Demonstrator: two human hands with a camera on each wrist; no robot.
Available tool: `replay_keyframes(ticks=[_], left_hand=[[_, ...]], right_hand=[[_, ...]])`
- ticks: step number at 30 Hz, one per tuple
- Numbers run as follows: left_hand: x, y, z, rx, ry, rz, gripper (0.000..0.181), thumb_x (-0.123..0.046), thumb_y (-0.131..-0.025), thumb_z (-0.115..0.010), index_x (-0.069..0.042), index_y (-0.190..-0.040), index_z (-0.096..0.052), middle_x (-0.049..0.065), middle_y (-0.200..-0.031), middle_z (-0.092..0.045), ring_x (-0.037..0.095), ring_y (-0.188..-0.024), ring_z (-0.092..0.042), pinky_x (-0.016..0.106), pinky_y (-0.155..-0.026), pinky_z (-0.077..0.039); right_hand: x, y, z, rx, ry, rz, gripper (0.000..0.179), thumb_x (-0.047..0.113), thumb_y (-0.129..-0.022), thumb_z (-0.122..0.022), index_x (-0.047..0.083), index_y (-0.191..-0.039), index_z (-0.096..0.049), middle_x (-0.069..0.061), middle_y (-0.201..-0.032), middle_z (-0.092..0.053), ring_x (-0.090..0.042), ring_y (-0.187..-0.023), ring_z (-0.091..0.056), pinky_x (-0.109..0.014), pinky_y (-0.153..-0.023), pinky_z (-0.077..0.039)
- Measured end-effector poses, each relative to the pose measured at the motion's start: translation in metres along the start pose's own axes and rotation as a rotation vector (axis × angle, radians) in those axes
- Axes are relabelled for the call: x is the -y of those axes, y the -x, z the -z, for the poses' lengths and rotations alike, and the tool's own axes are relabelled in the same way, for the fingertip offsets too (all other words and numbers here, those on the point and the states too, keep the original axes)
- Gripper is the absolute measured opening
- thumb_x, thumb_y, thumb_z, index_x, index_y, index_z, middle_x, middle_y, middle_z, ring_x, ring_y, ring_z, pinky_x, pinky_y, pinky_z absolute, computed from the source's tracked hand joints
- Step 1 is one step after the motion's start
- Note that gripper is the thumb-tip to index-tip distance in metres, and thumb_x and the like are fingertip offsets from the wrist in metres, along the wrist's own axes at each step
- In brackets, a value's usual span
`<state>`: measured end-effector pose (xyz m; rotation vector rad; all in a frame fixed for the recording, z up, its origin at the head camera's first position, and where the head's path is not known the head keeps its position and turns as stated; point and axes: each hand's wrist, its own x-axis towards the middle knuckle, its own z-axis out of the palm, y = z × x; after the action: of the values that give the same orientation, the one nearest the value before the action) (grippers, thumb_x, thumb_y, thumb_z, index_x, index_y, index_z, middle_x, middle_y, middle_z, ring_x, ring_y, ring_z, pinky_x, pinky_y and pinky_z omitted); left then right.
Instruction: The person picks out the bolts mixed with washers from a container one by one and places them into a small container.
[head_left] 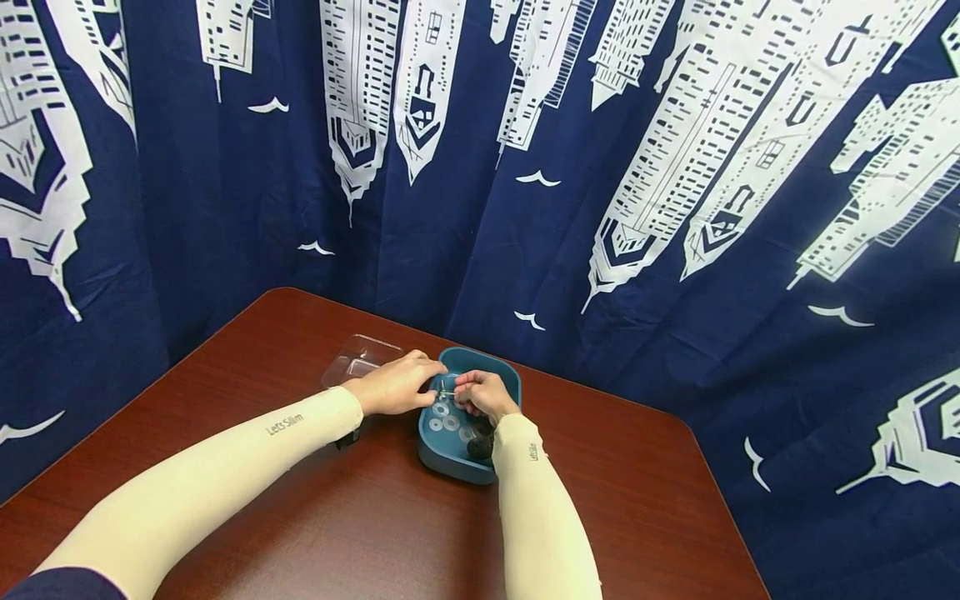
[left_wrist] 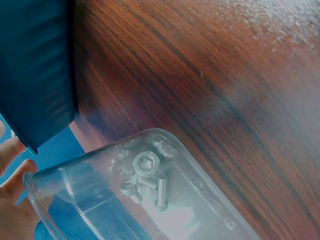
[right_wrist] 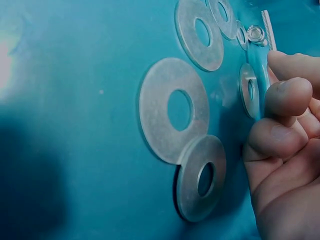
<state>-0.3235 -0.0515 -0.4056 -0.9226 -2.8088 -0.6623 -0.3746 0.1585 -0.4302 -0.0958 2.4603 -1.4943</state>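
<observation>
A blue bin [head_left: 459, 468] holds several flat metal washers [right_wrist: 172, 107] and a flange nut [right_wrist: 255, 34]. Inside it, the curled fingers of my right hand [head_left: 483, 393] pinch near the end of a thin threaded bolt [right_wrist: 269, 27]; the grip itself is partly hidden. My left hand [head_left: 393, 385] rests at the bin's left rim, thumb and fingers spread apart. In the left wrist view its fingers [left_wrist: 12, 155] show beside the bin's edge. Close to that hand, a clear plastic tray [left_wrist: 210, 190] contains several bolts and a nut [left_wrist: 146, 163].
Dark round objects [head_left: 480, 448] lie in the near right part of the bin, partly covered by the right wrist. Brown wooden table [head_left: 360, 517] surrounds the bin. Behind the table hangs a navy curtain [head_left: 465, 217] with white building prints.
</observation>
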Motion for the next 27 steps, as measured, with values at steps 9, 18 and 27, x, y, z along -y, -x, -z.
replay_keyframes(ticks=[9,18,27], left_hand=[[-0.002,0.000,0.000,-0.006,0.012,-0.016,0.045,-0.021,-0.095,-0.064,-0.007,-0.137,-0.060,0.009,-0.134,-0.064,0.026,-0.127,-0.051,0.044,-0.107,-0.047],[-0.001,0.000,-0.001,-0.029,0.007,-0.026,0.044,-0.022,-0.095,-0.064,-0.007,-0.137,-0.061,0.007,-0.135,-0.064,0.025,-0.123,-0.052,0.042,-0.106,-0.048],[0.000,0.001,-0.001,-0.041,-0.038,-0.068,0.044,-0.022,-0.095,-0.064,-0.006,-0.136,-0.061,0.007,-0.138,-0.062,0.025,-0.122,-0.053,0.041,-0.105,-0.048]], right_hand=[[0.001,0.004,0.006,-0.017,-0.013,0.013,0.029,-0.004,-0.084,-0.068,-0.002,-0.112,-0.066,-0.002,-0.077,-0.066,-0.014,-0.055,-0.050,-0.024,-0.048,-0.040],[0.007,0.004,0.013,-0.035,-0.011,0.043,0.024,0.000,-0.085,-0.069,0.002,-0.109,-0.068,-0.002,-0.078,-0.067,-0.014,-0.055,-0.052,-0.024,-0.049,-0.042],[0.014,0.008,0.018,-0.023,-0.041,0.072,0.025,0.000,-0.087,-0.067,-0.001,-0.112,-0.066,-0.001,-0.074,-0.063,-0.013,-0.053,-0.051,-0.025,-0.050,-0.040]])
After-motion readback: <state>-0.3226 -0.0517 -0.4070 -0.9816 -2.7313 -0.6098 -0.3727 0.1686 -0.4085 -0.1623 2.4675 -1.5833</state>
